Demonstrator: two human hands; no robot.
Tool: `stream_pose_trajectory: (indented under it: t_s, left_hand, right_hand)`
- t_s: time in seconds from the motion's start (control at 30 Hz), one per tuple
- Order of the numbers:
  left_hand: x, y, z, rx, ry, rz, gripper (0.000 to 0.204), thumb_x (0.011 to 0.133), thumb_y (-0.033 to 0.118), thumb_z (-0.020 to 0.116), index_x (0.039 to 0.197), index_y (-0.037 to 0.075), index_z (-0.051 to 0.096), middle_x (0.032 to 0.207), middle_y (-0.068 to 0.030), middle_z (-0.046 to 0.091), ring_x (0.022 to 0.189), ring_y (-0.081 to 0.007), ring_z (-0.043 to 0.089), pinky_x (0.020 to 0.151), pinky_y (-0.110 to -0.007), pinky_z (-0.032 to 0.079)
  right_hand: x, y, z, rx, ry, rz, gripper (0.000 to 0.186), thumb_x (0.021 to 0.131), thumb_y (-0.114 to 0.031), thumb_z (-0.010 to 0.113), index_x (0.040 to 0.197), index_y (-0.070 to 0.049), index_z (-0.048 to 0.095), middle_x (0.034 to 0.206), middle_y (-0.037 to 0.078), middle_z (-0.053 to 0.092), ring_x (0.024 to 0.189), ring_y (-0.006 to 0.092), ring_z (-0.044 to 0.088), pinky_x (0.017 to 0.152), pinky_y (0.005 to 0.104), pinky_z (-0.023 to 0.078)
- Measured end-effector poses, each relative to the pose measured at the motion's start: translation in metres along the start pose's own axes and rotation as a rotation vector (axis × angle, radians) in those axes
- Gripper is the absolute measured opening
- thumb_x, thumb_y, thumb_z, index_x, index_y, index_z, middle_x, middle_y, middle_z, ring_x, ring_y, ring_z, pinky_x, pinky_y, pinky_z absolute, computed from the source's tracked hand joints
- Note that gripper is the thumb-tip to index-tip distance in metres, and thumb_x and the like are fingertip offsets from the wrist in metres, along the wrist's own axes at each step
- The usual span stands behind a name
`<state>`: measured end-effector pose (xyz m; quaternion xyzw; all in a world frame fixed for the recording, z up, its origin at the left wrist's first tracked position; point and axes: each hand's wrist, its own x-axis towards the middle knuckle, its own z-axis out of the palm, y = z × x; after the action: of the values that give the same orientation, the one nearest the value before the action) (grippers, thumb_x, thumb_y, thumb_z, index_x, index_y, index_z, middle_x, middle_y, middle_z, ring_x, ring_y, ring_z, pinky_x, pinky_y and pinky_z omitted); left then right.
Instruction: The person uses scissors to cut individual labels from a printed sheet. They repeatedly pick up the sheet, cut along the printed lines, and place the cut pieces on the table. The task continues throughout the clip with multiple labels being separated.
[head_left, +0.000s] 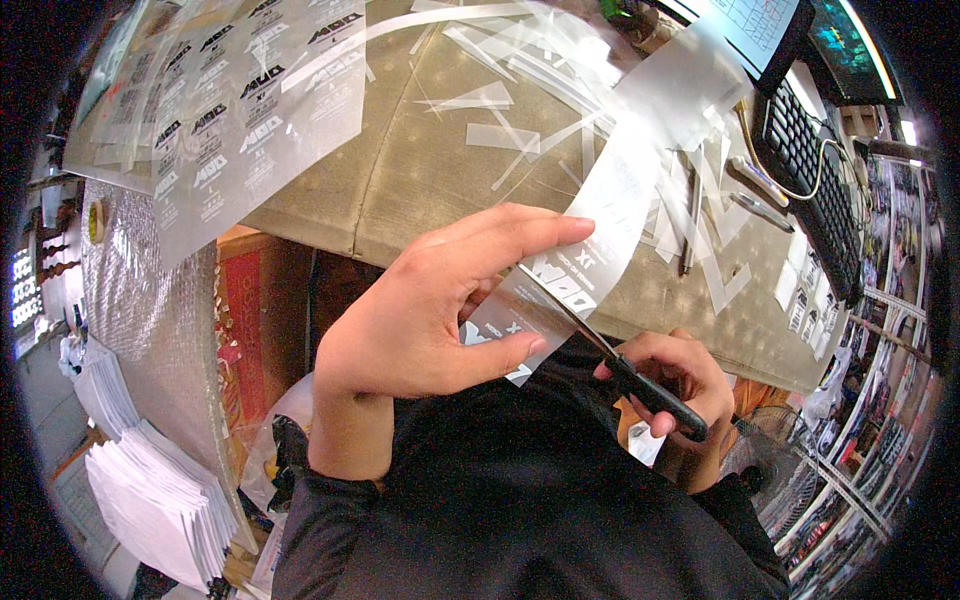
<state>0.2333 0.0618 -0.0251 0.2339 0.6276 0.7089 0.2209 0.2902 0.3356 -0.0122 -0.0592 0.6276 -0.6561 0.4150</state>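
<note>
A translucent film strip (622,190) with printed marks runs from the table toward me. My left hand (400,310) holds its near part, with the index finger over the upper portion and the thumb across the lower piece. In my right hand (690,370) is a pair of black-handled scissors (655,398), its blades pointing up and left across the strip between my left thumb and index finger. Part of the blades is hidden by the film and my left fingers, so I cannot tell how far the cut goes.
A large film sheet with black prints (290,150) overhangs the table (400,180) at left. Narrow film offcuts (485,100) litter the far side. To the right are a black keyboard (810,170), pens (762,208) and small printed pieces (805,295). Stacked white paper (160,500) stands lower left.
</note>
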Motion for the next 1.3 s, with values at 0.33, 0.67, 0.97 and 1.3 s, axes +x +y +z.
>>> stream_pose_trajectory:
  t_s: [0.33, 0.67, 0.97, 1.3]
  left_hand:
    - [0.000, 0.001, -0.002, 0.024, -0.007, -0.018, 0.064, 0.069, -0.004, 0.068, 0.128, -0.004, 0.044, 0.125, -0.0136, 0.045, 0.114, -0.0175, 0.047, 0.091, -0.026, 0.042]
    - [0.002, 0.000, -0.004, 0.051, -0.017, -0.001, 0.064, 0.069, -0.004, 0.069, 0.128, -0.005, 0.044, 0.126, -0.0144, 0.045, 0.114, -0.0178, 0.047, 0.092, -0.027, 0.041]
    - [0.002, -0.003, -0.006, 0.135, -0.010, 0.050, 0.064, 0.068, -0.003, 0.069, 0.127, -0.004, 0.045, 0.124, -0.0139, 0.047, 0.111, -0.0162, 0.049, 0.087, -0.024, 0.042]
    - [-0.009, 0.011, -0.008, 0.095, 0.613, 0.047, 0.069, 0.066, -0.011, 0.066, 0.129, -0.006, 0.039, 0.130, -0.0162, 0.043, 0.111, -0.0224, 0.052, 0.087, -0.033, 0.051]
  right_hand:
    - [0.000, -0.006, -0.002, -0.090, -0.042, 0.019, 0.066, 0.067, -0.042, 0.078, 0.111, 0.002, 0.057, 0.069, 0.005, 0.060, 0.057, 0.0104, 0.055, 0.050, 0.0237, 0.039]
    - [0.001, -0.004, -0.002, -0.055, -0.022, 0.017, 0.065, 0.068, -0.042, 0.077, 0.111, 0.002, 0.057, 0.071, 0.005, 0.062, 0.059, 0.0104, 0.056, 0.052, 0.0237, 0.040]
    - [0.003, -0.005, 0.008, -0.048, 0.096, 0.006, 0.068, 0.063, -0.044, 0.079, 0.102, 0.007, 0.059, 0.059, 0.001, 0.056, 0.049, 0.0067, 0.050, 0.042, 0.0216, 0.031]
    - [-0.007, 0.001, 0.010, 0.102, 0.218, -0.037, 0.065, 0.062, -0.032, 0.083, 0.110, 0.003, 0.058, 0.071, -0.001, 0.060, 0.059, 0.0070, 0.054, 0.050, 0.0203, 0.037]
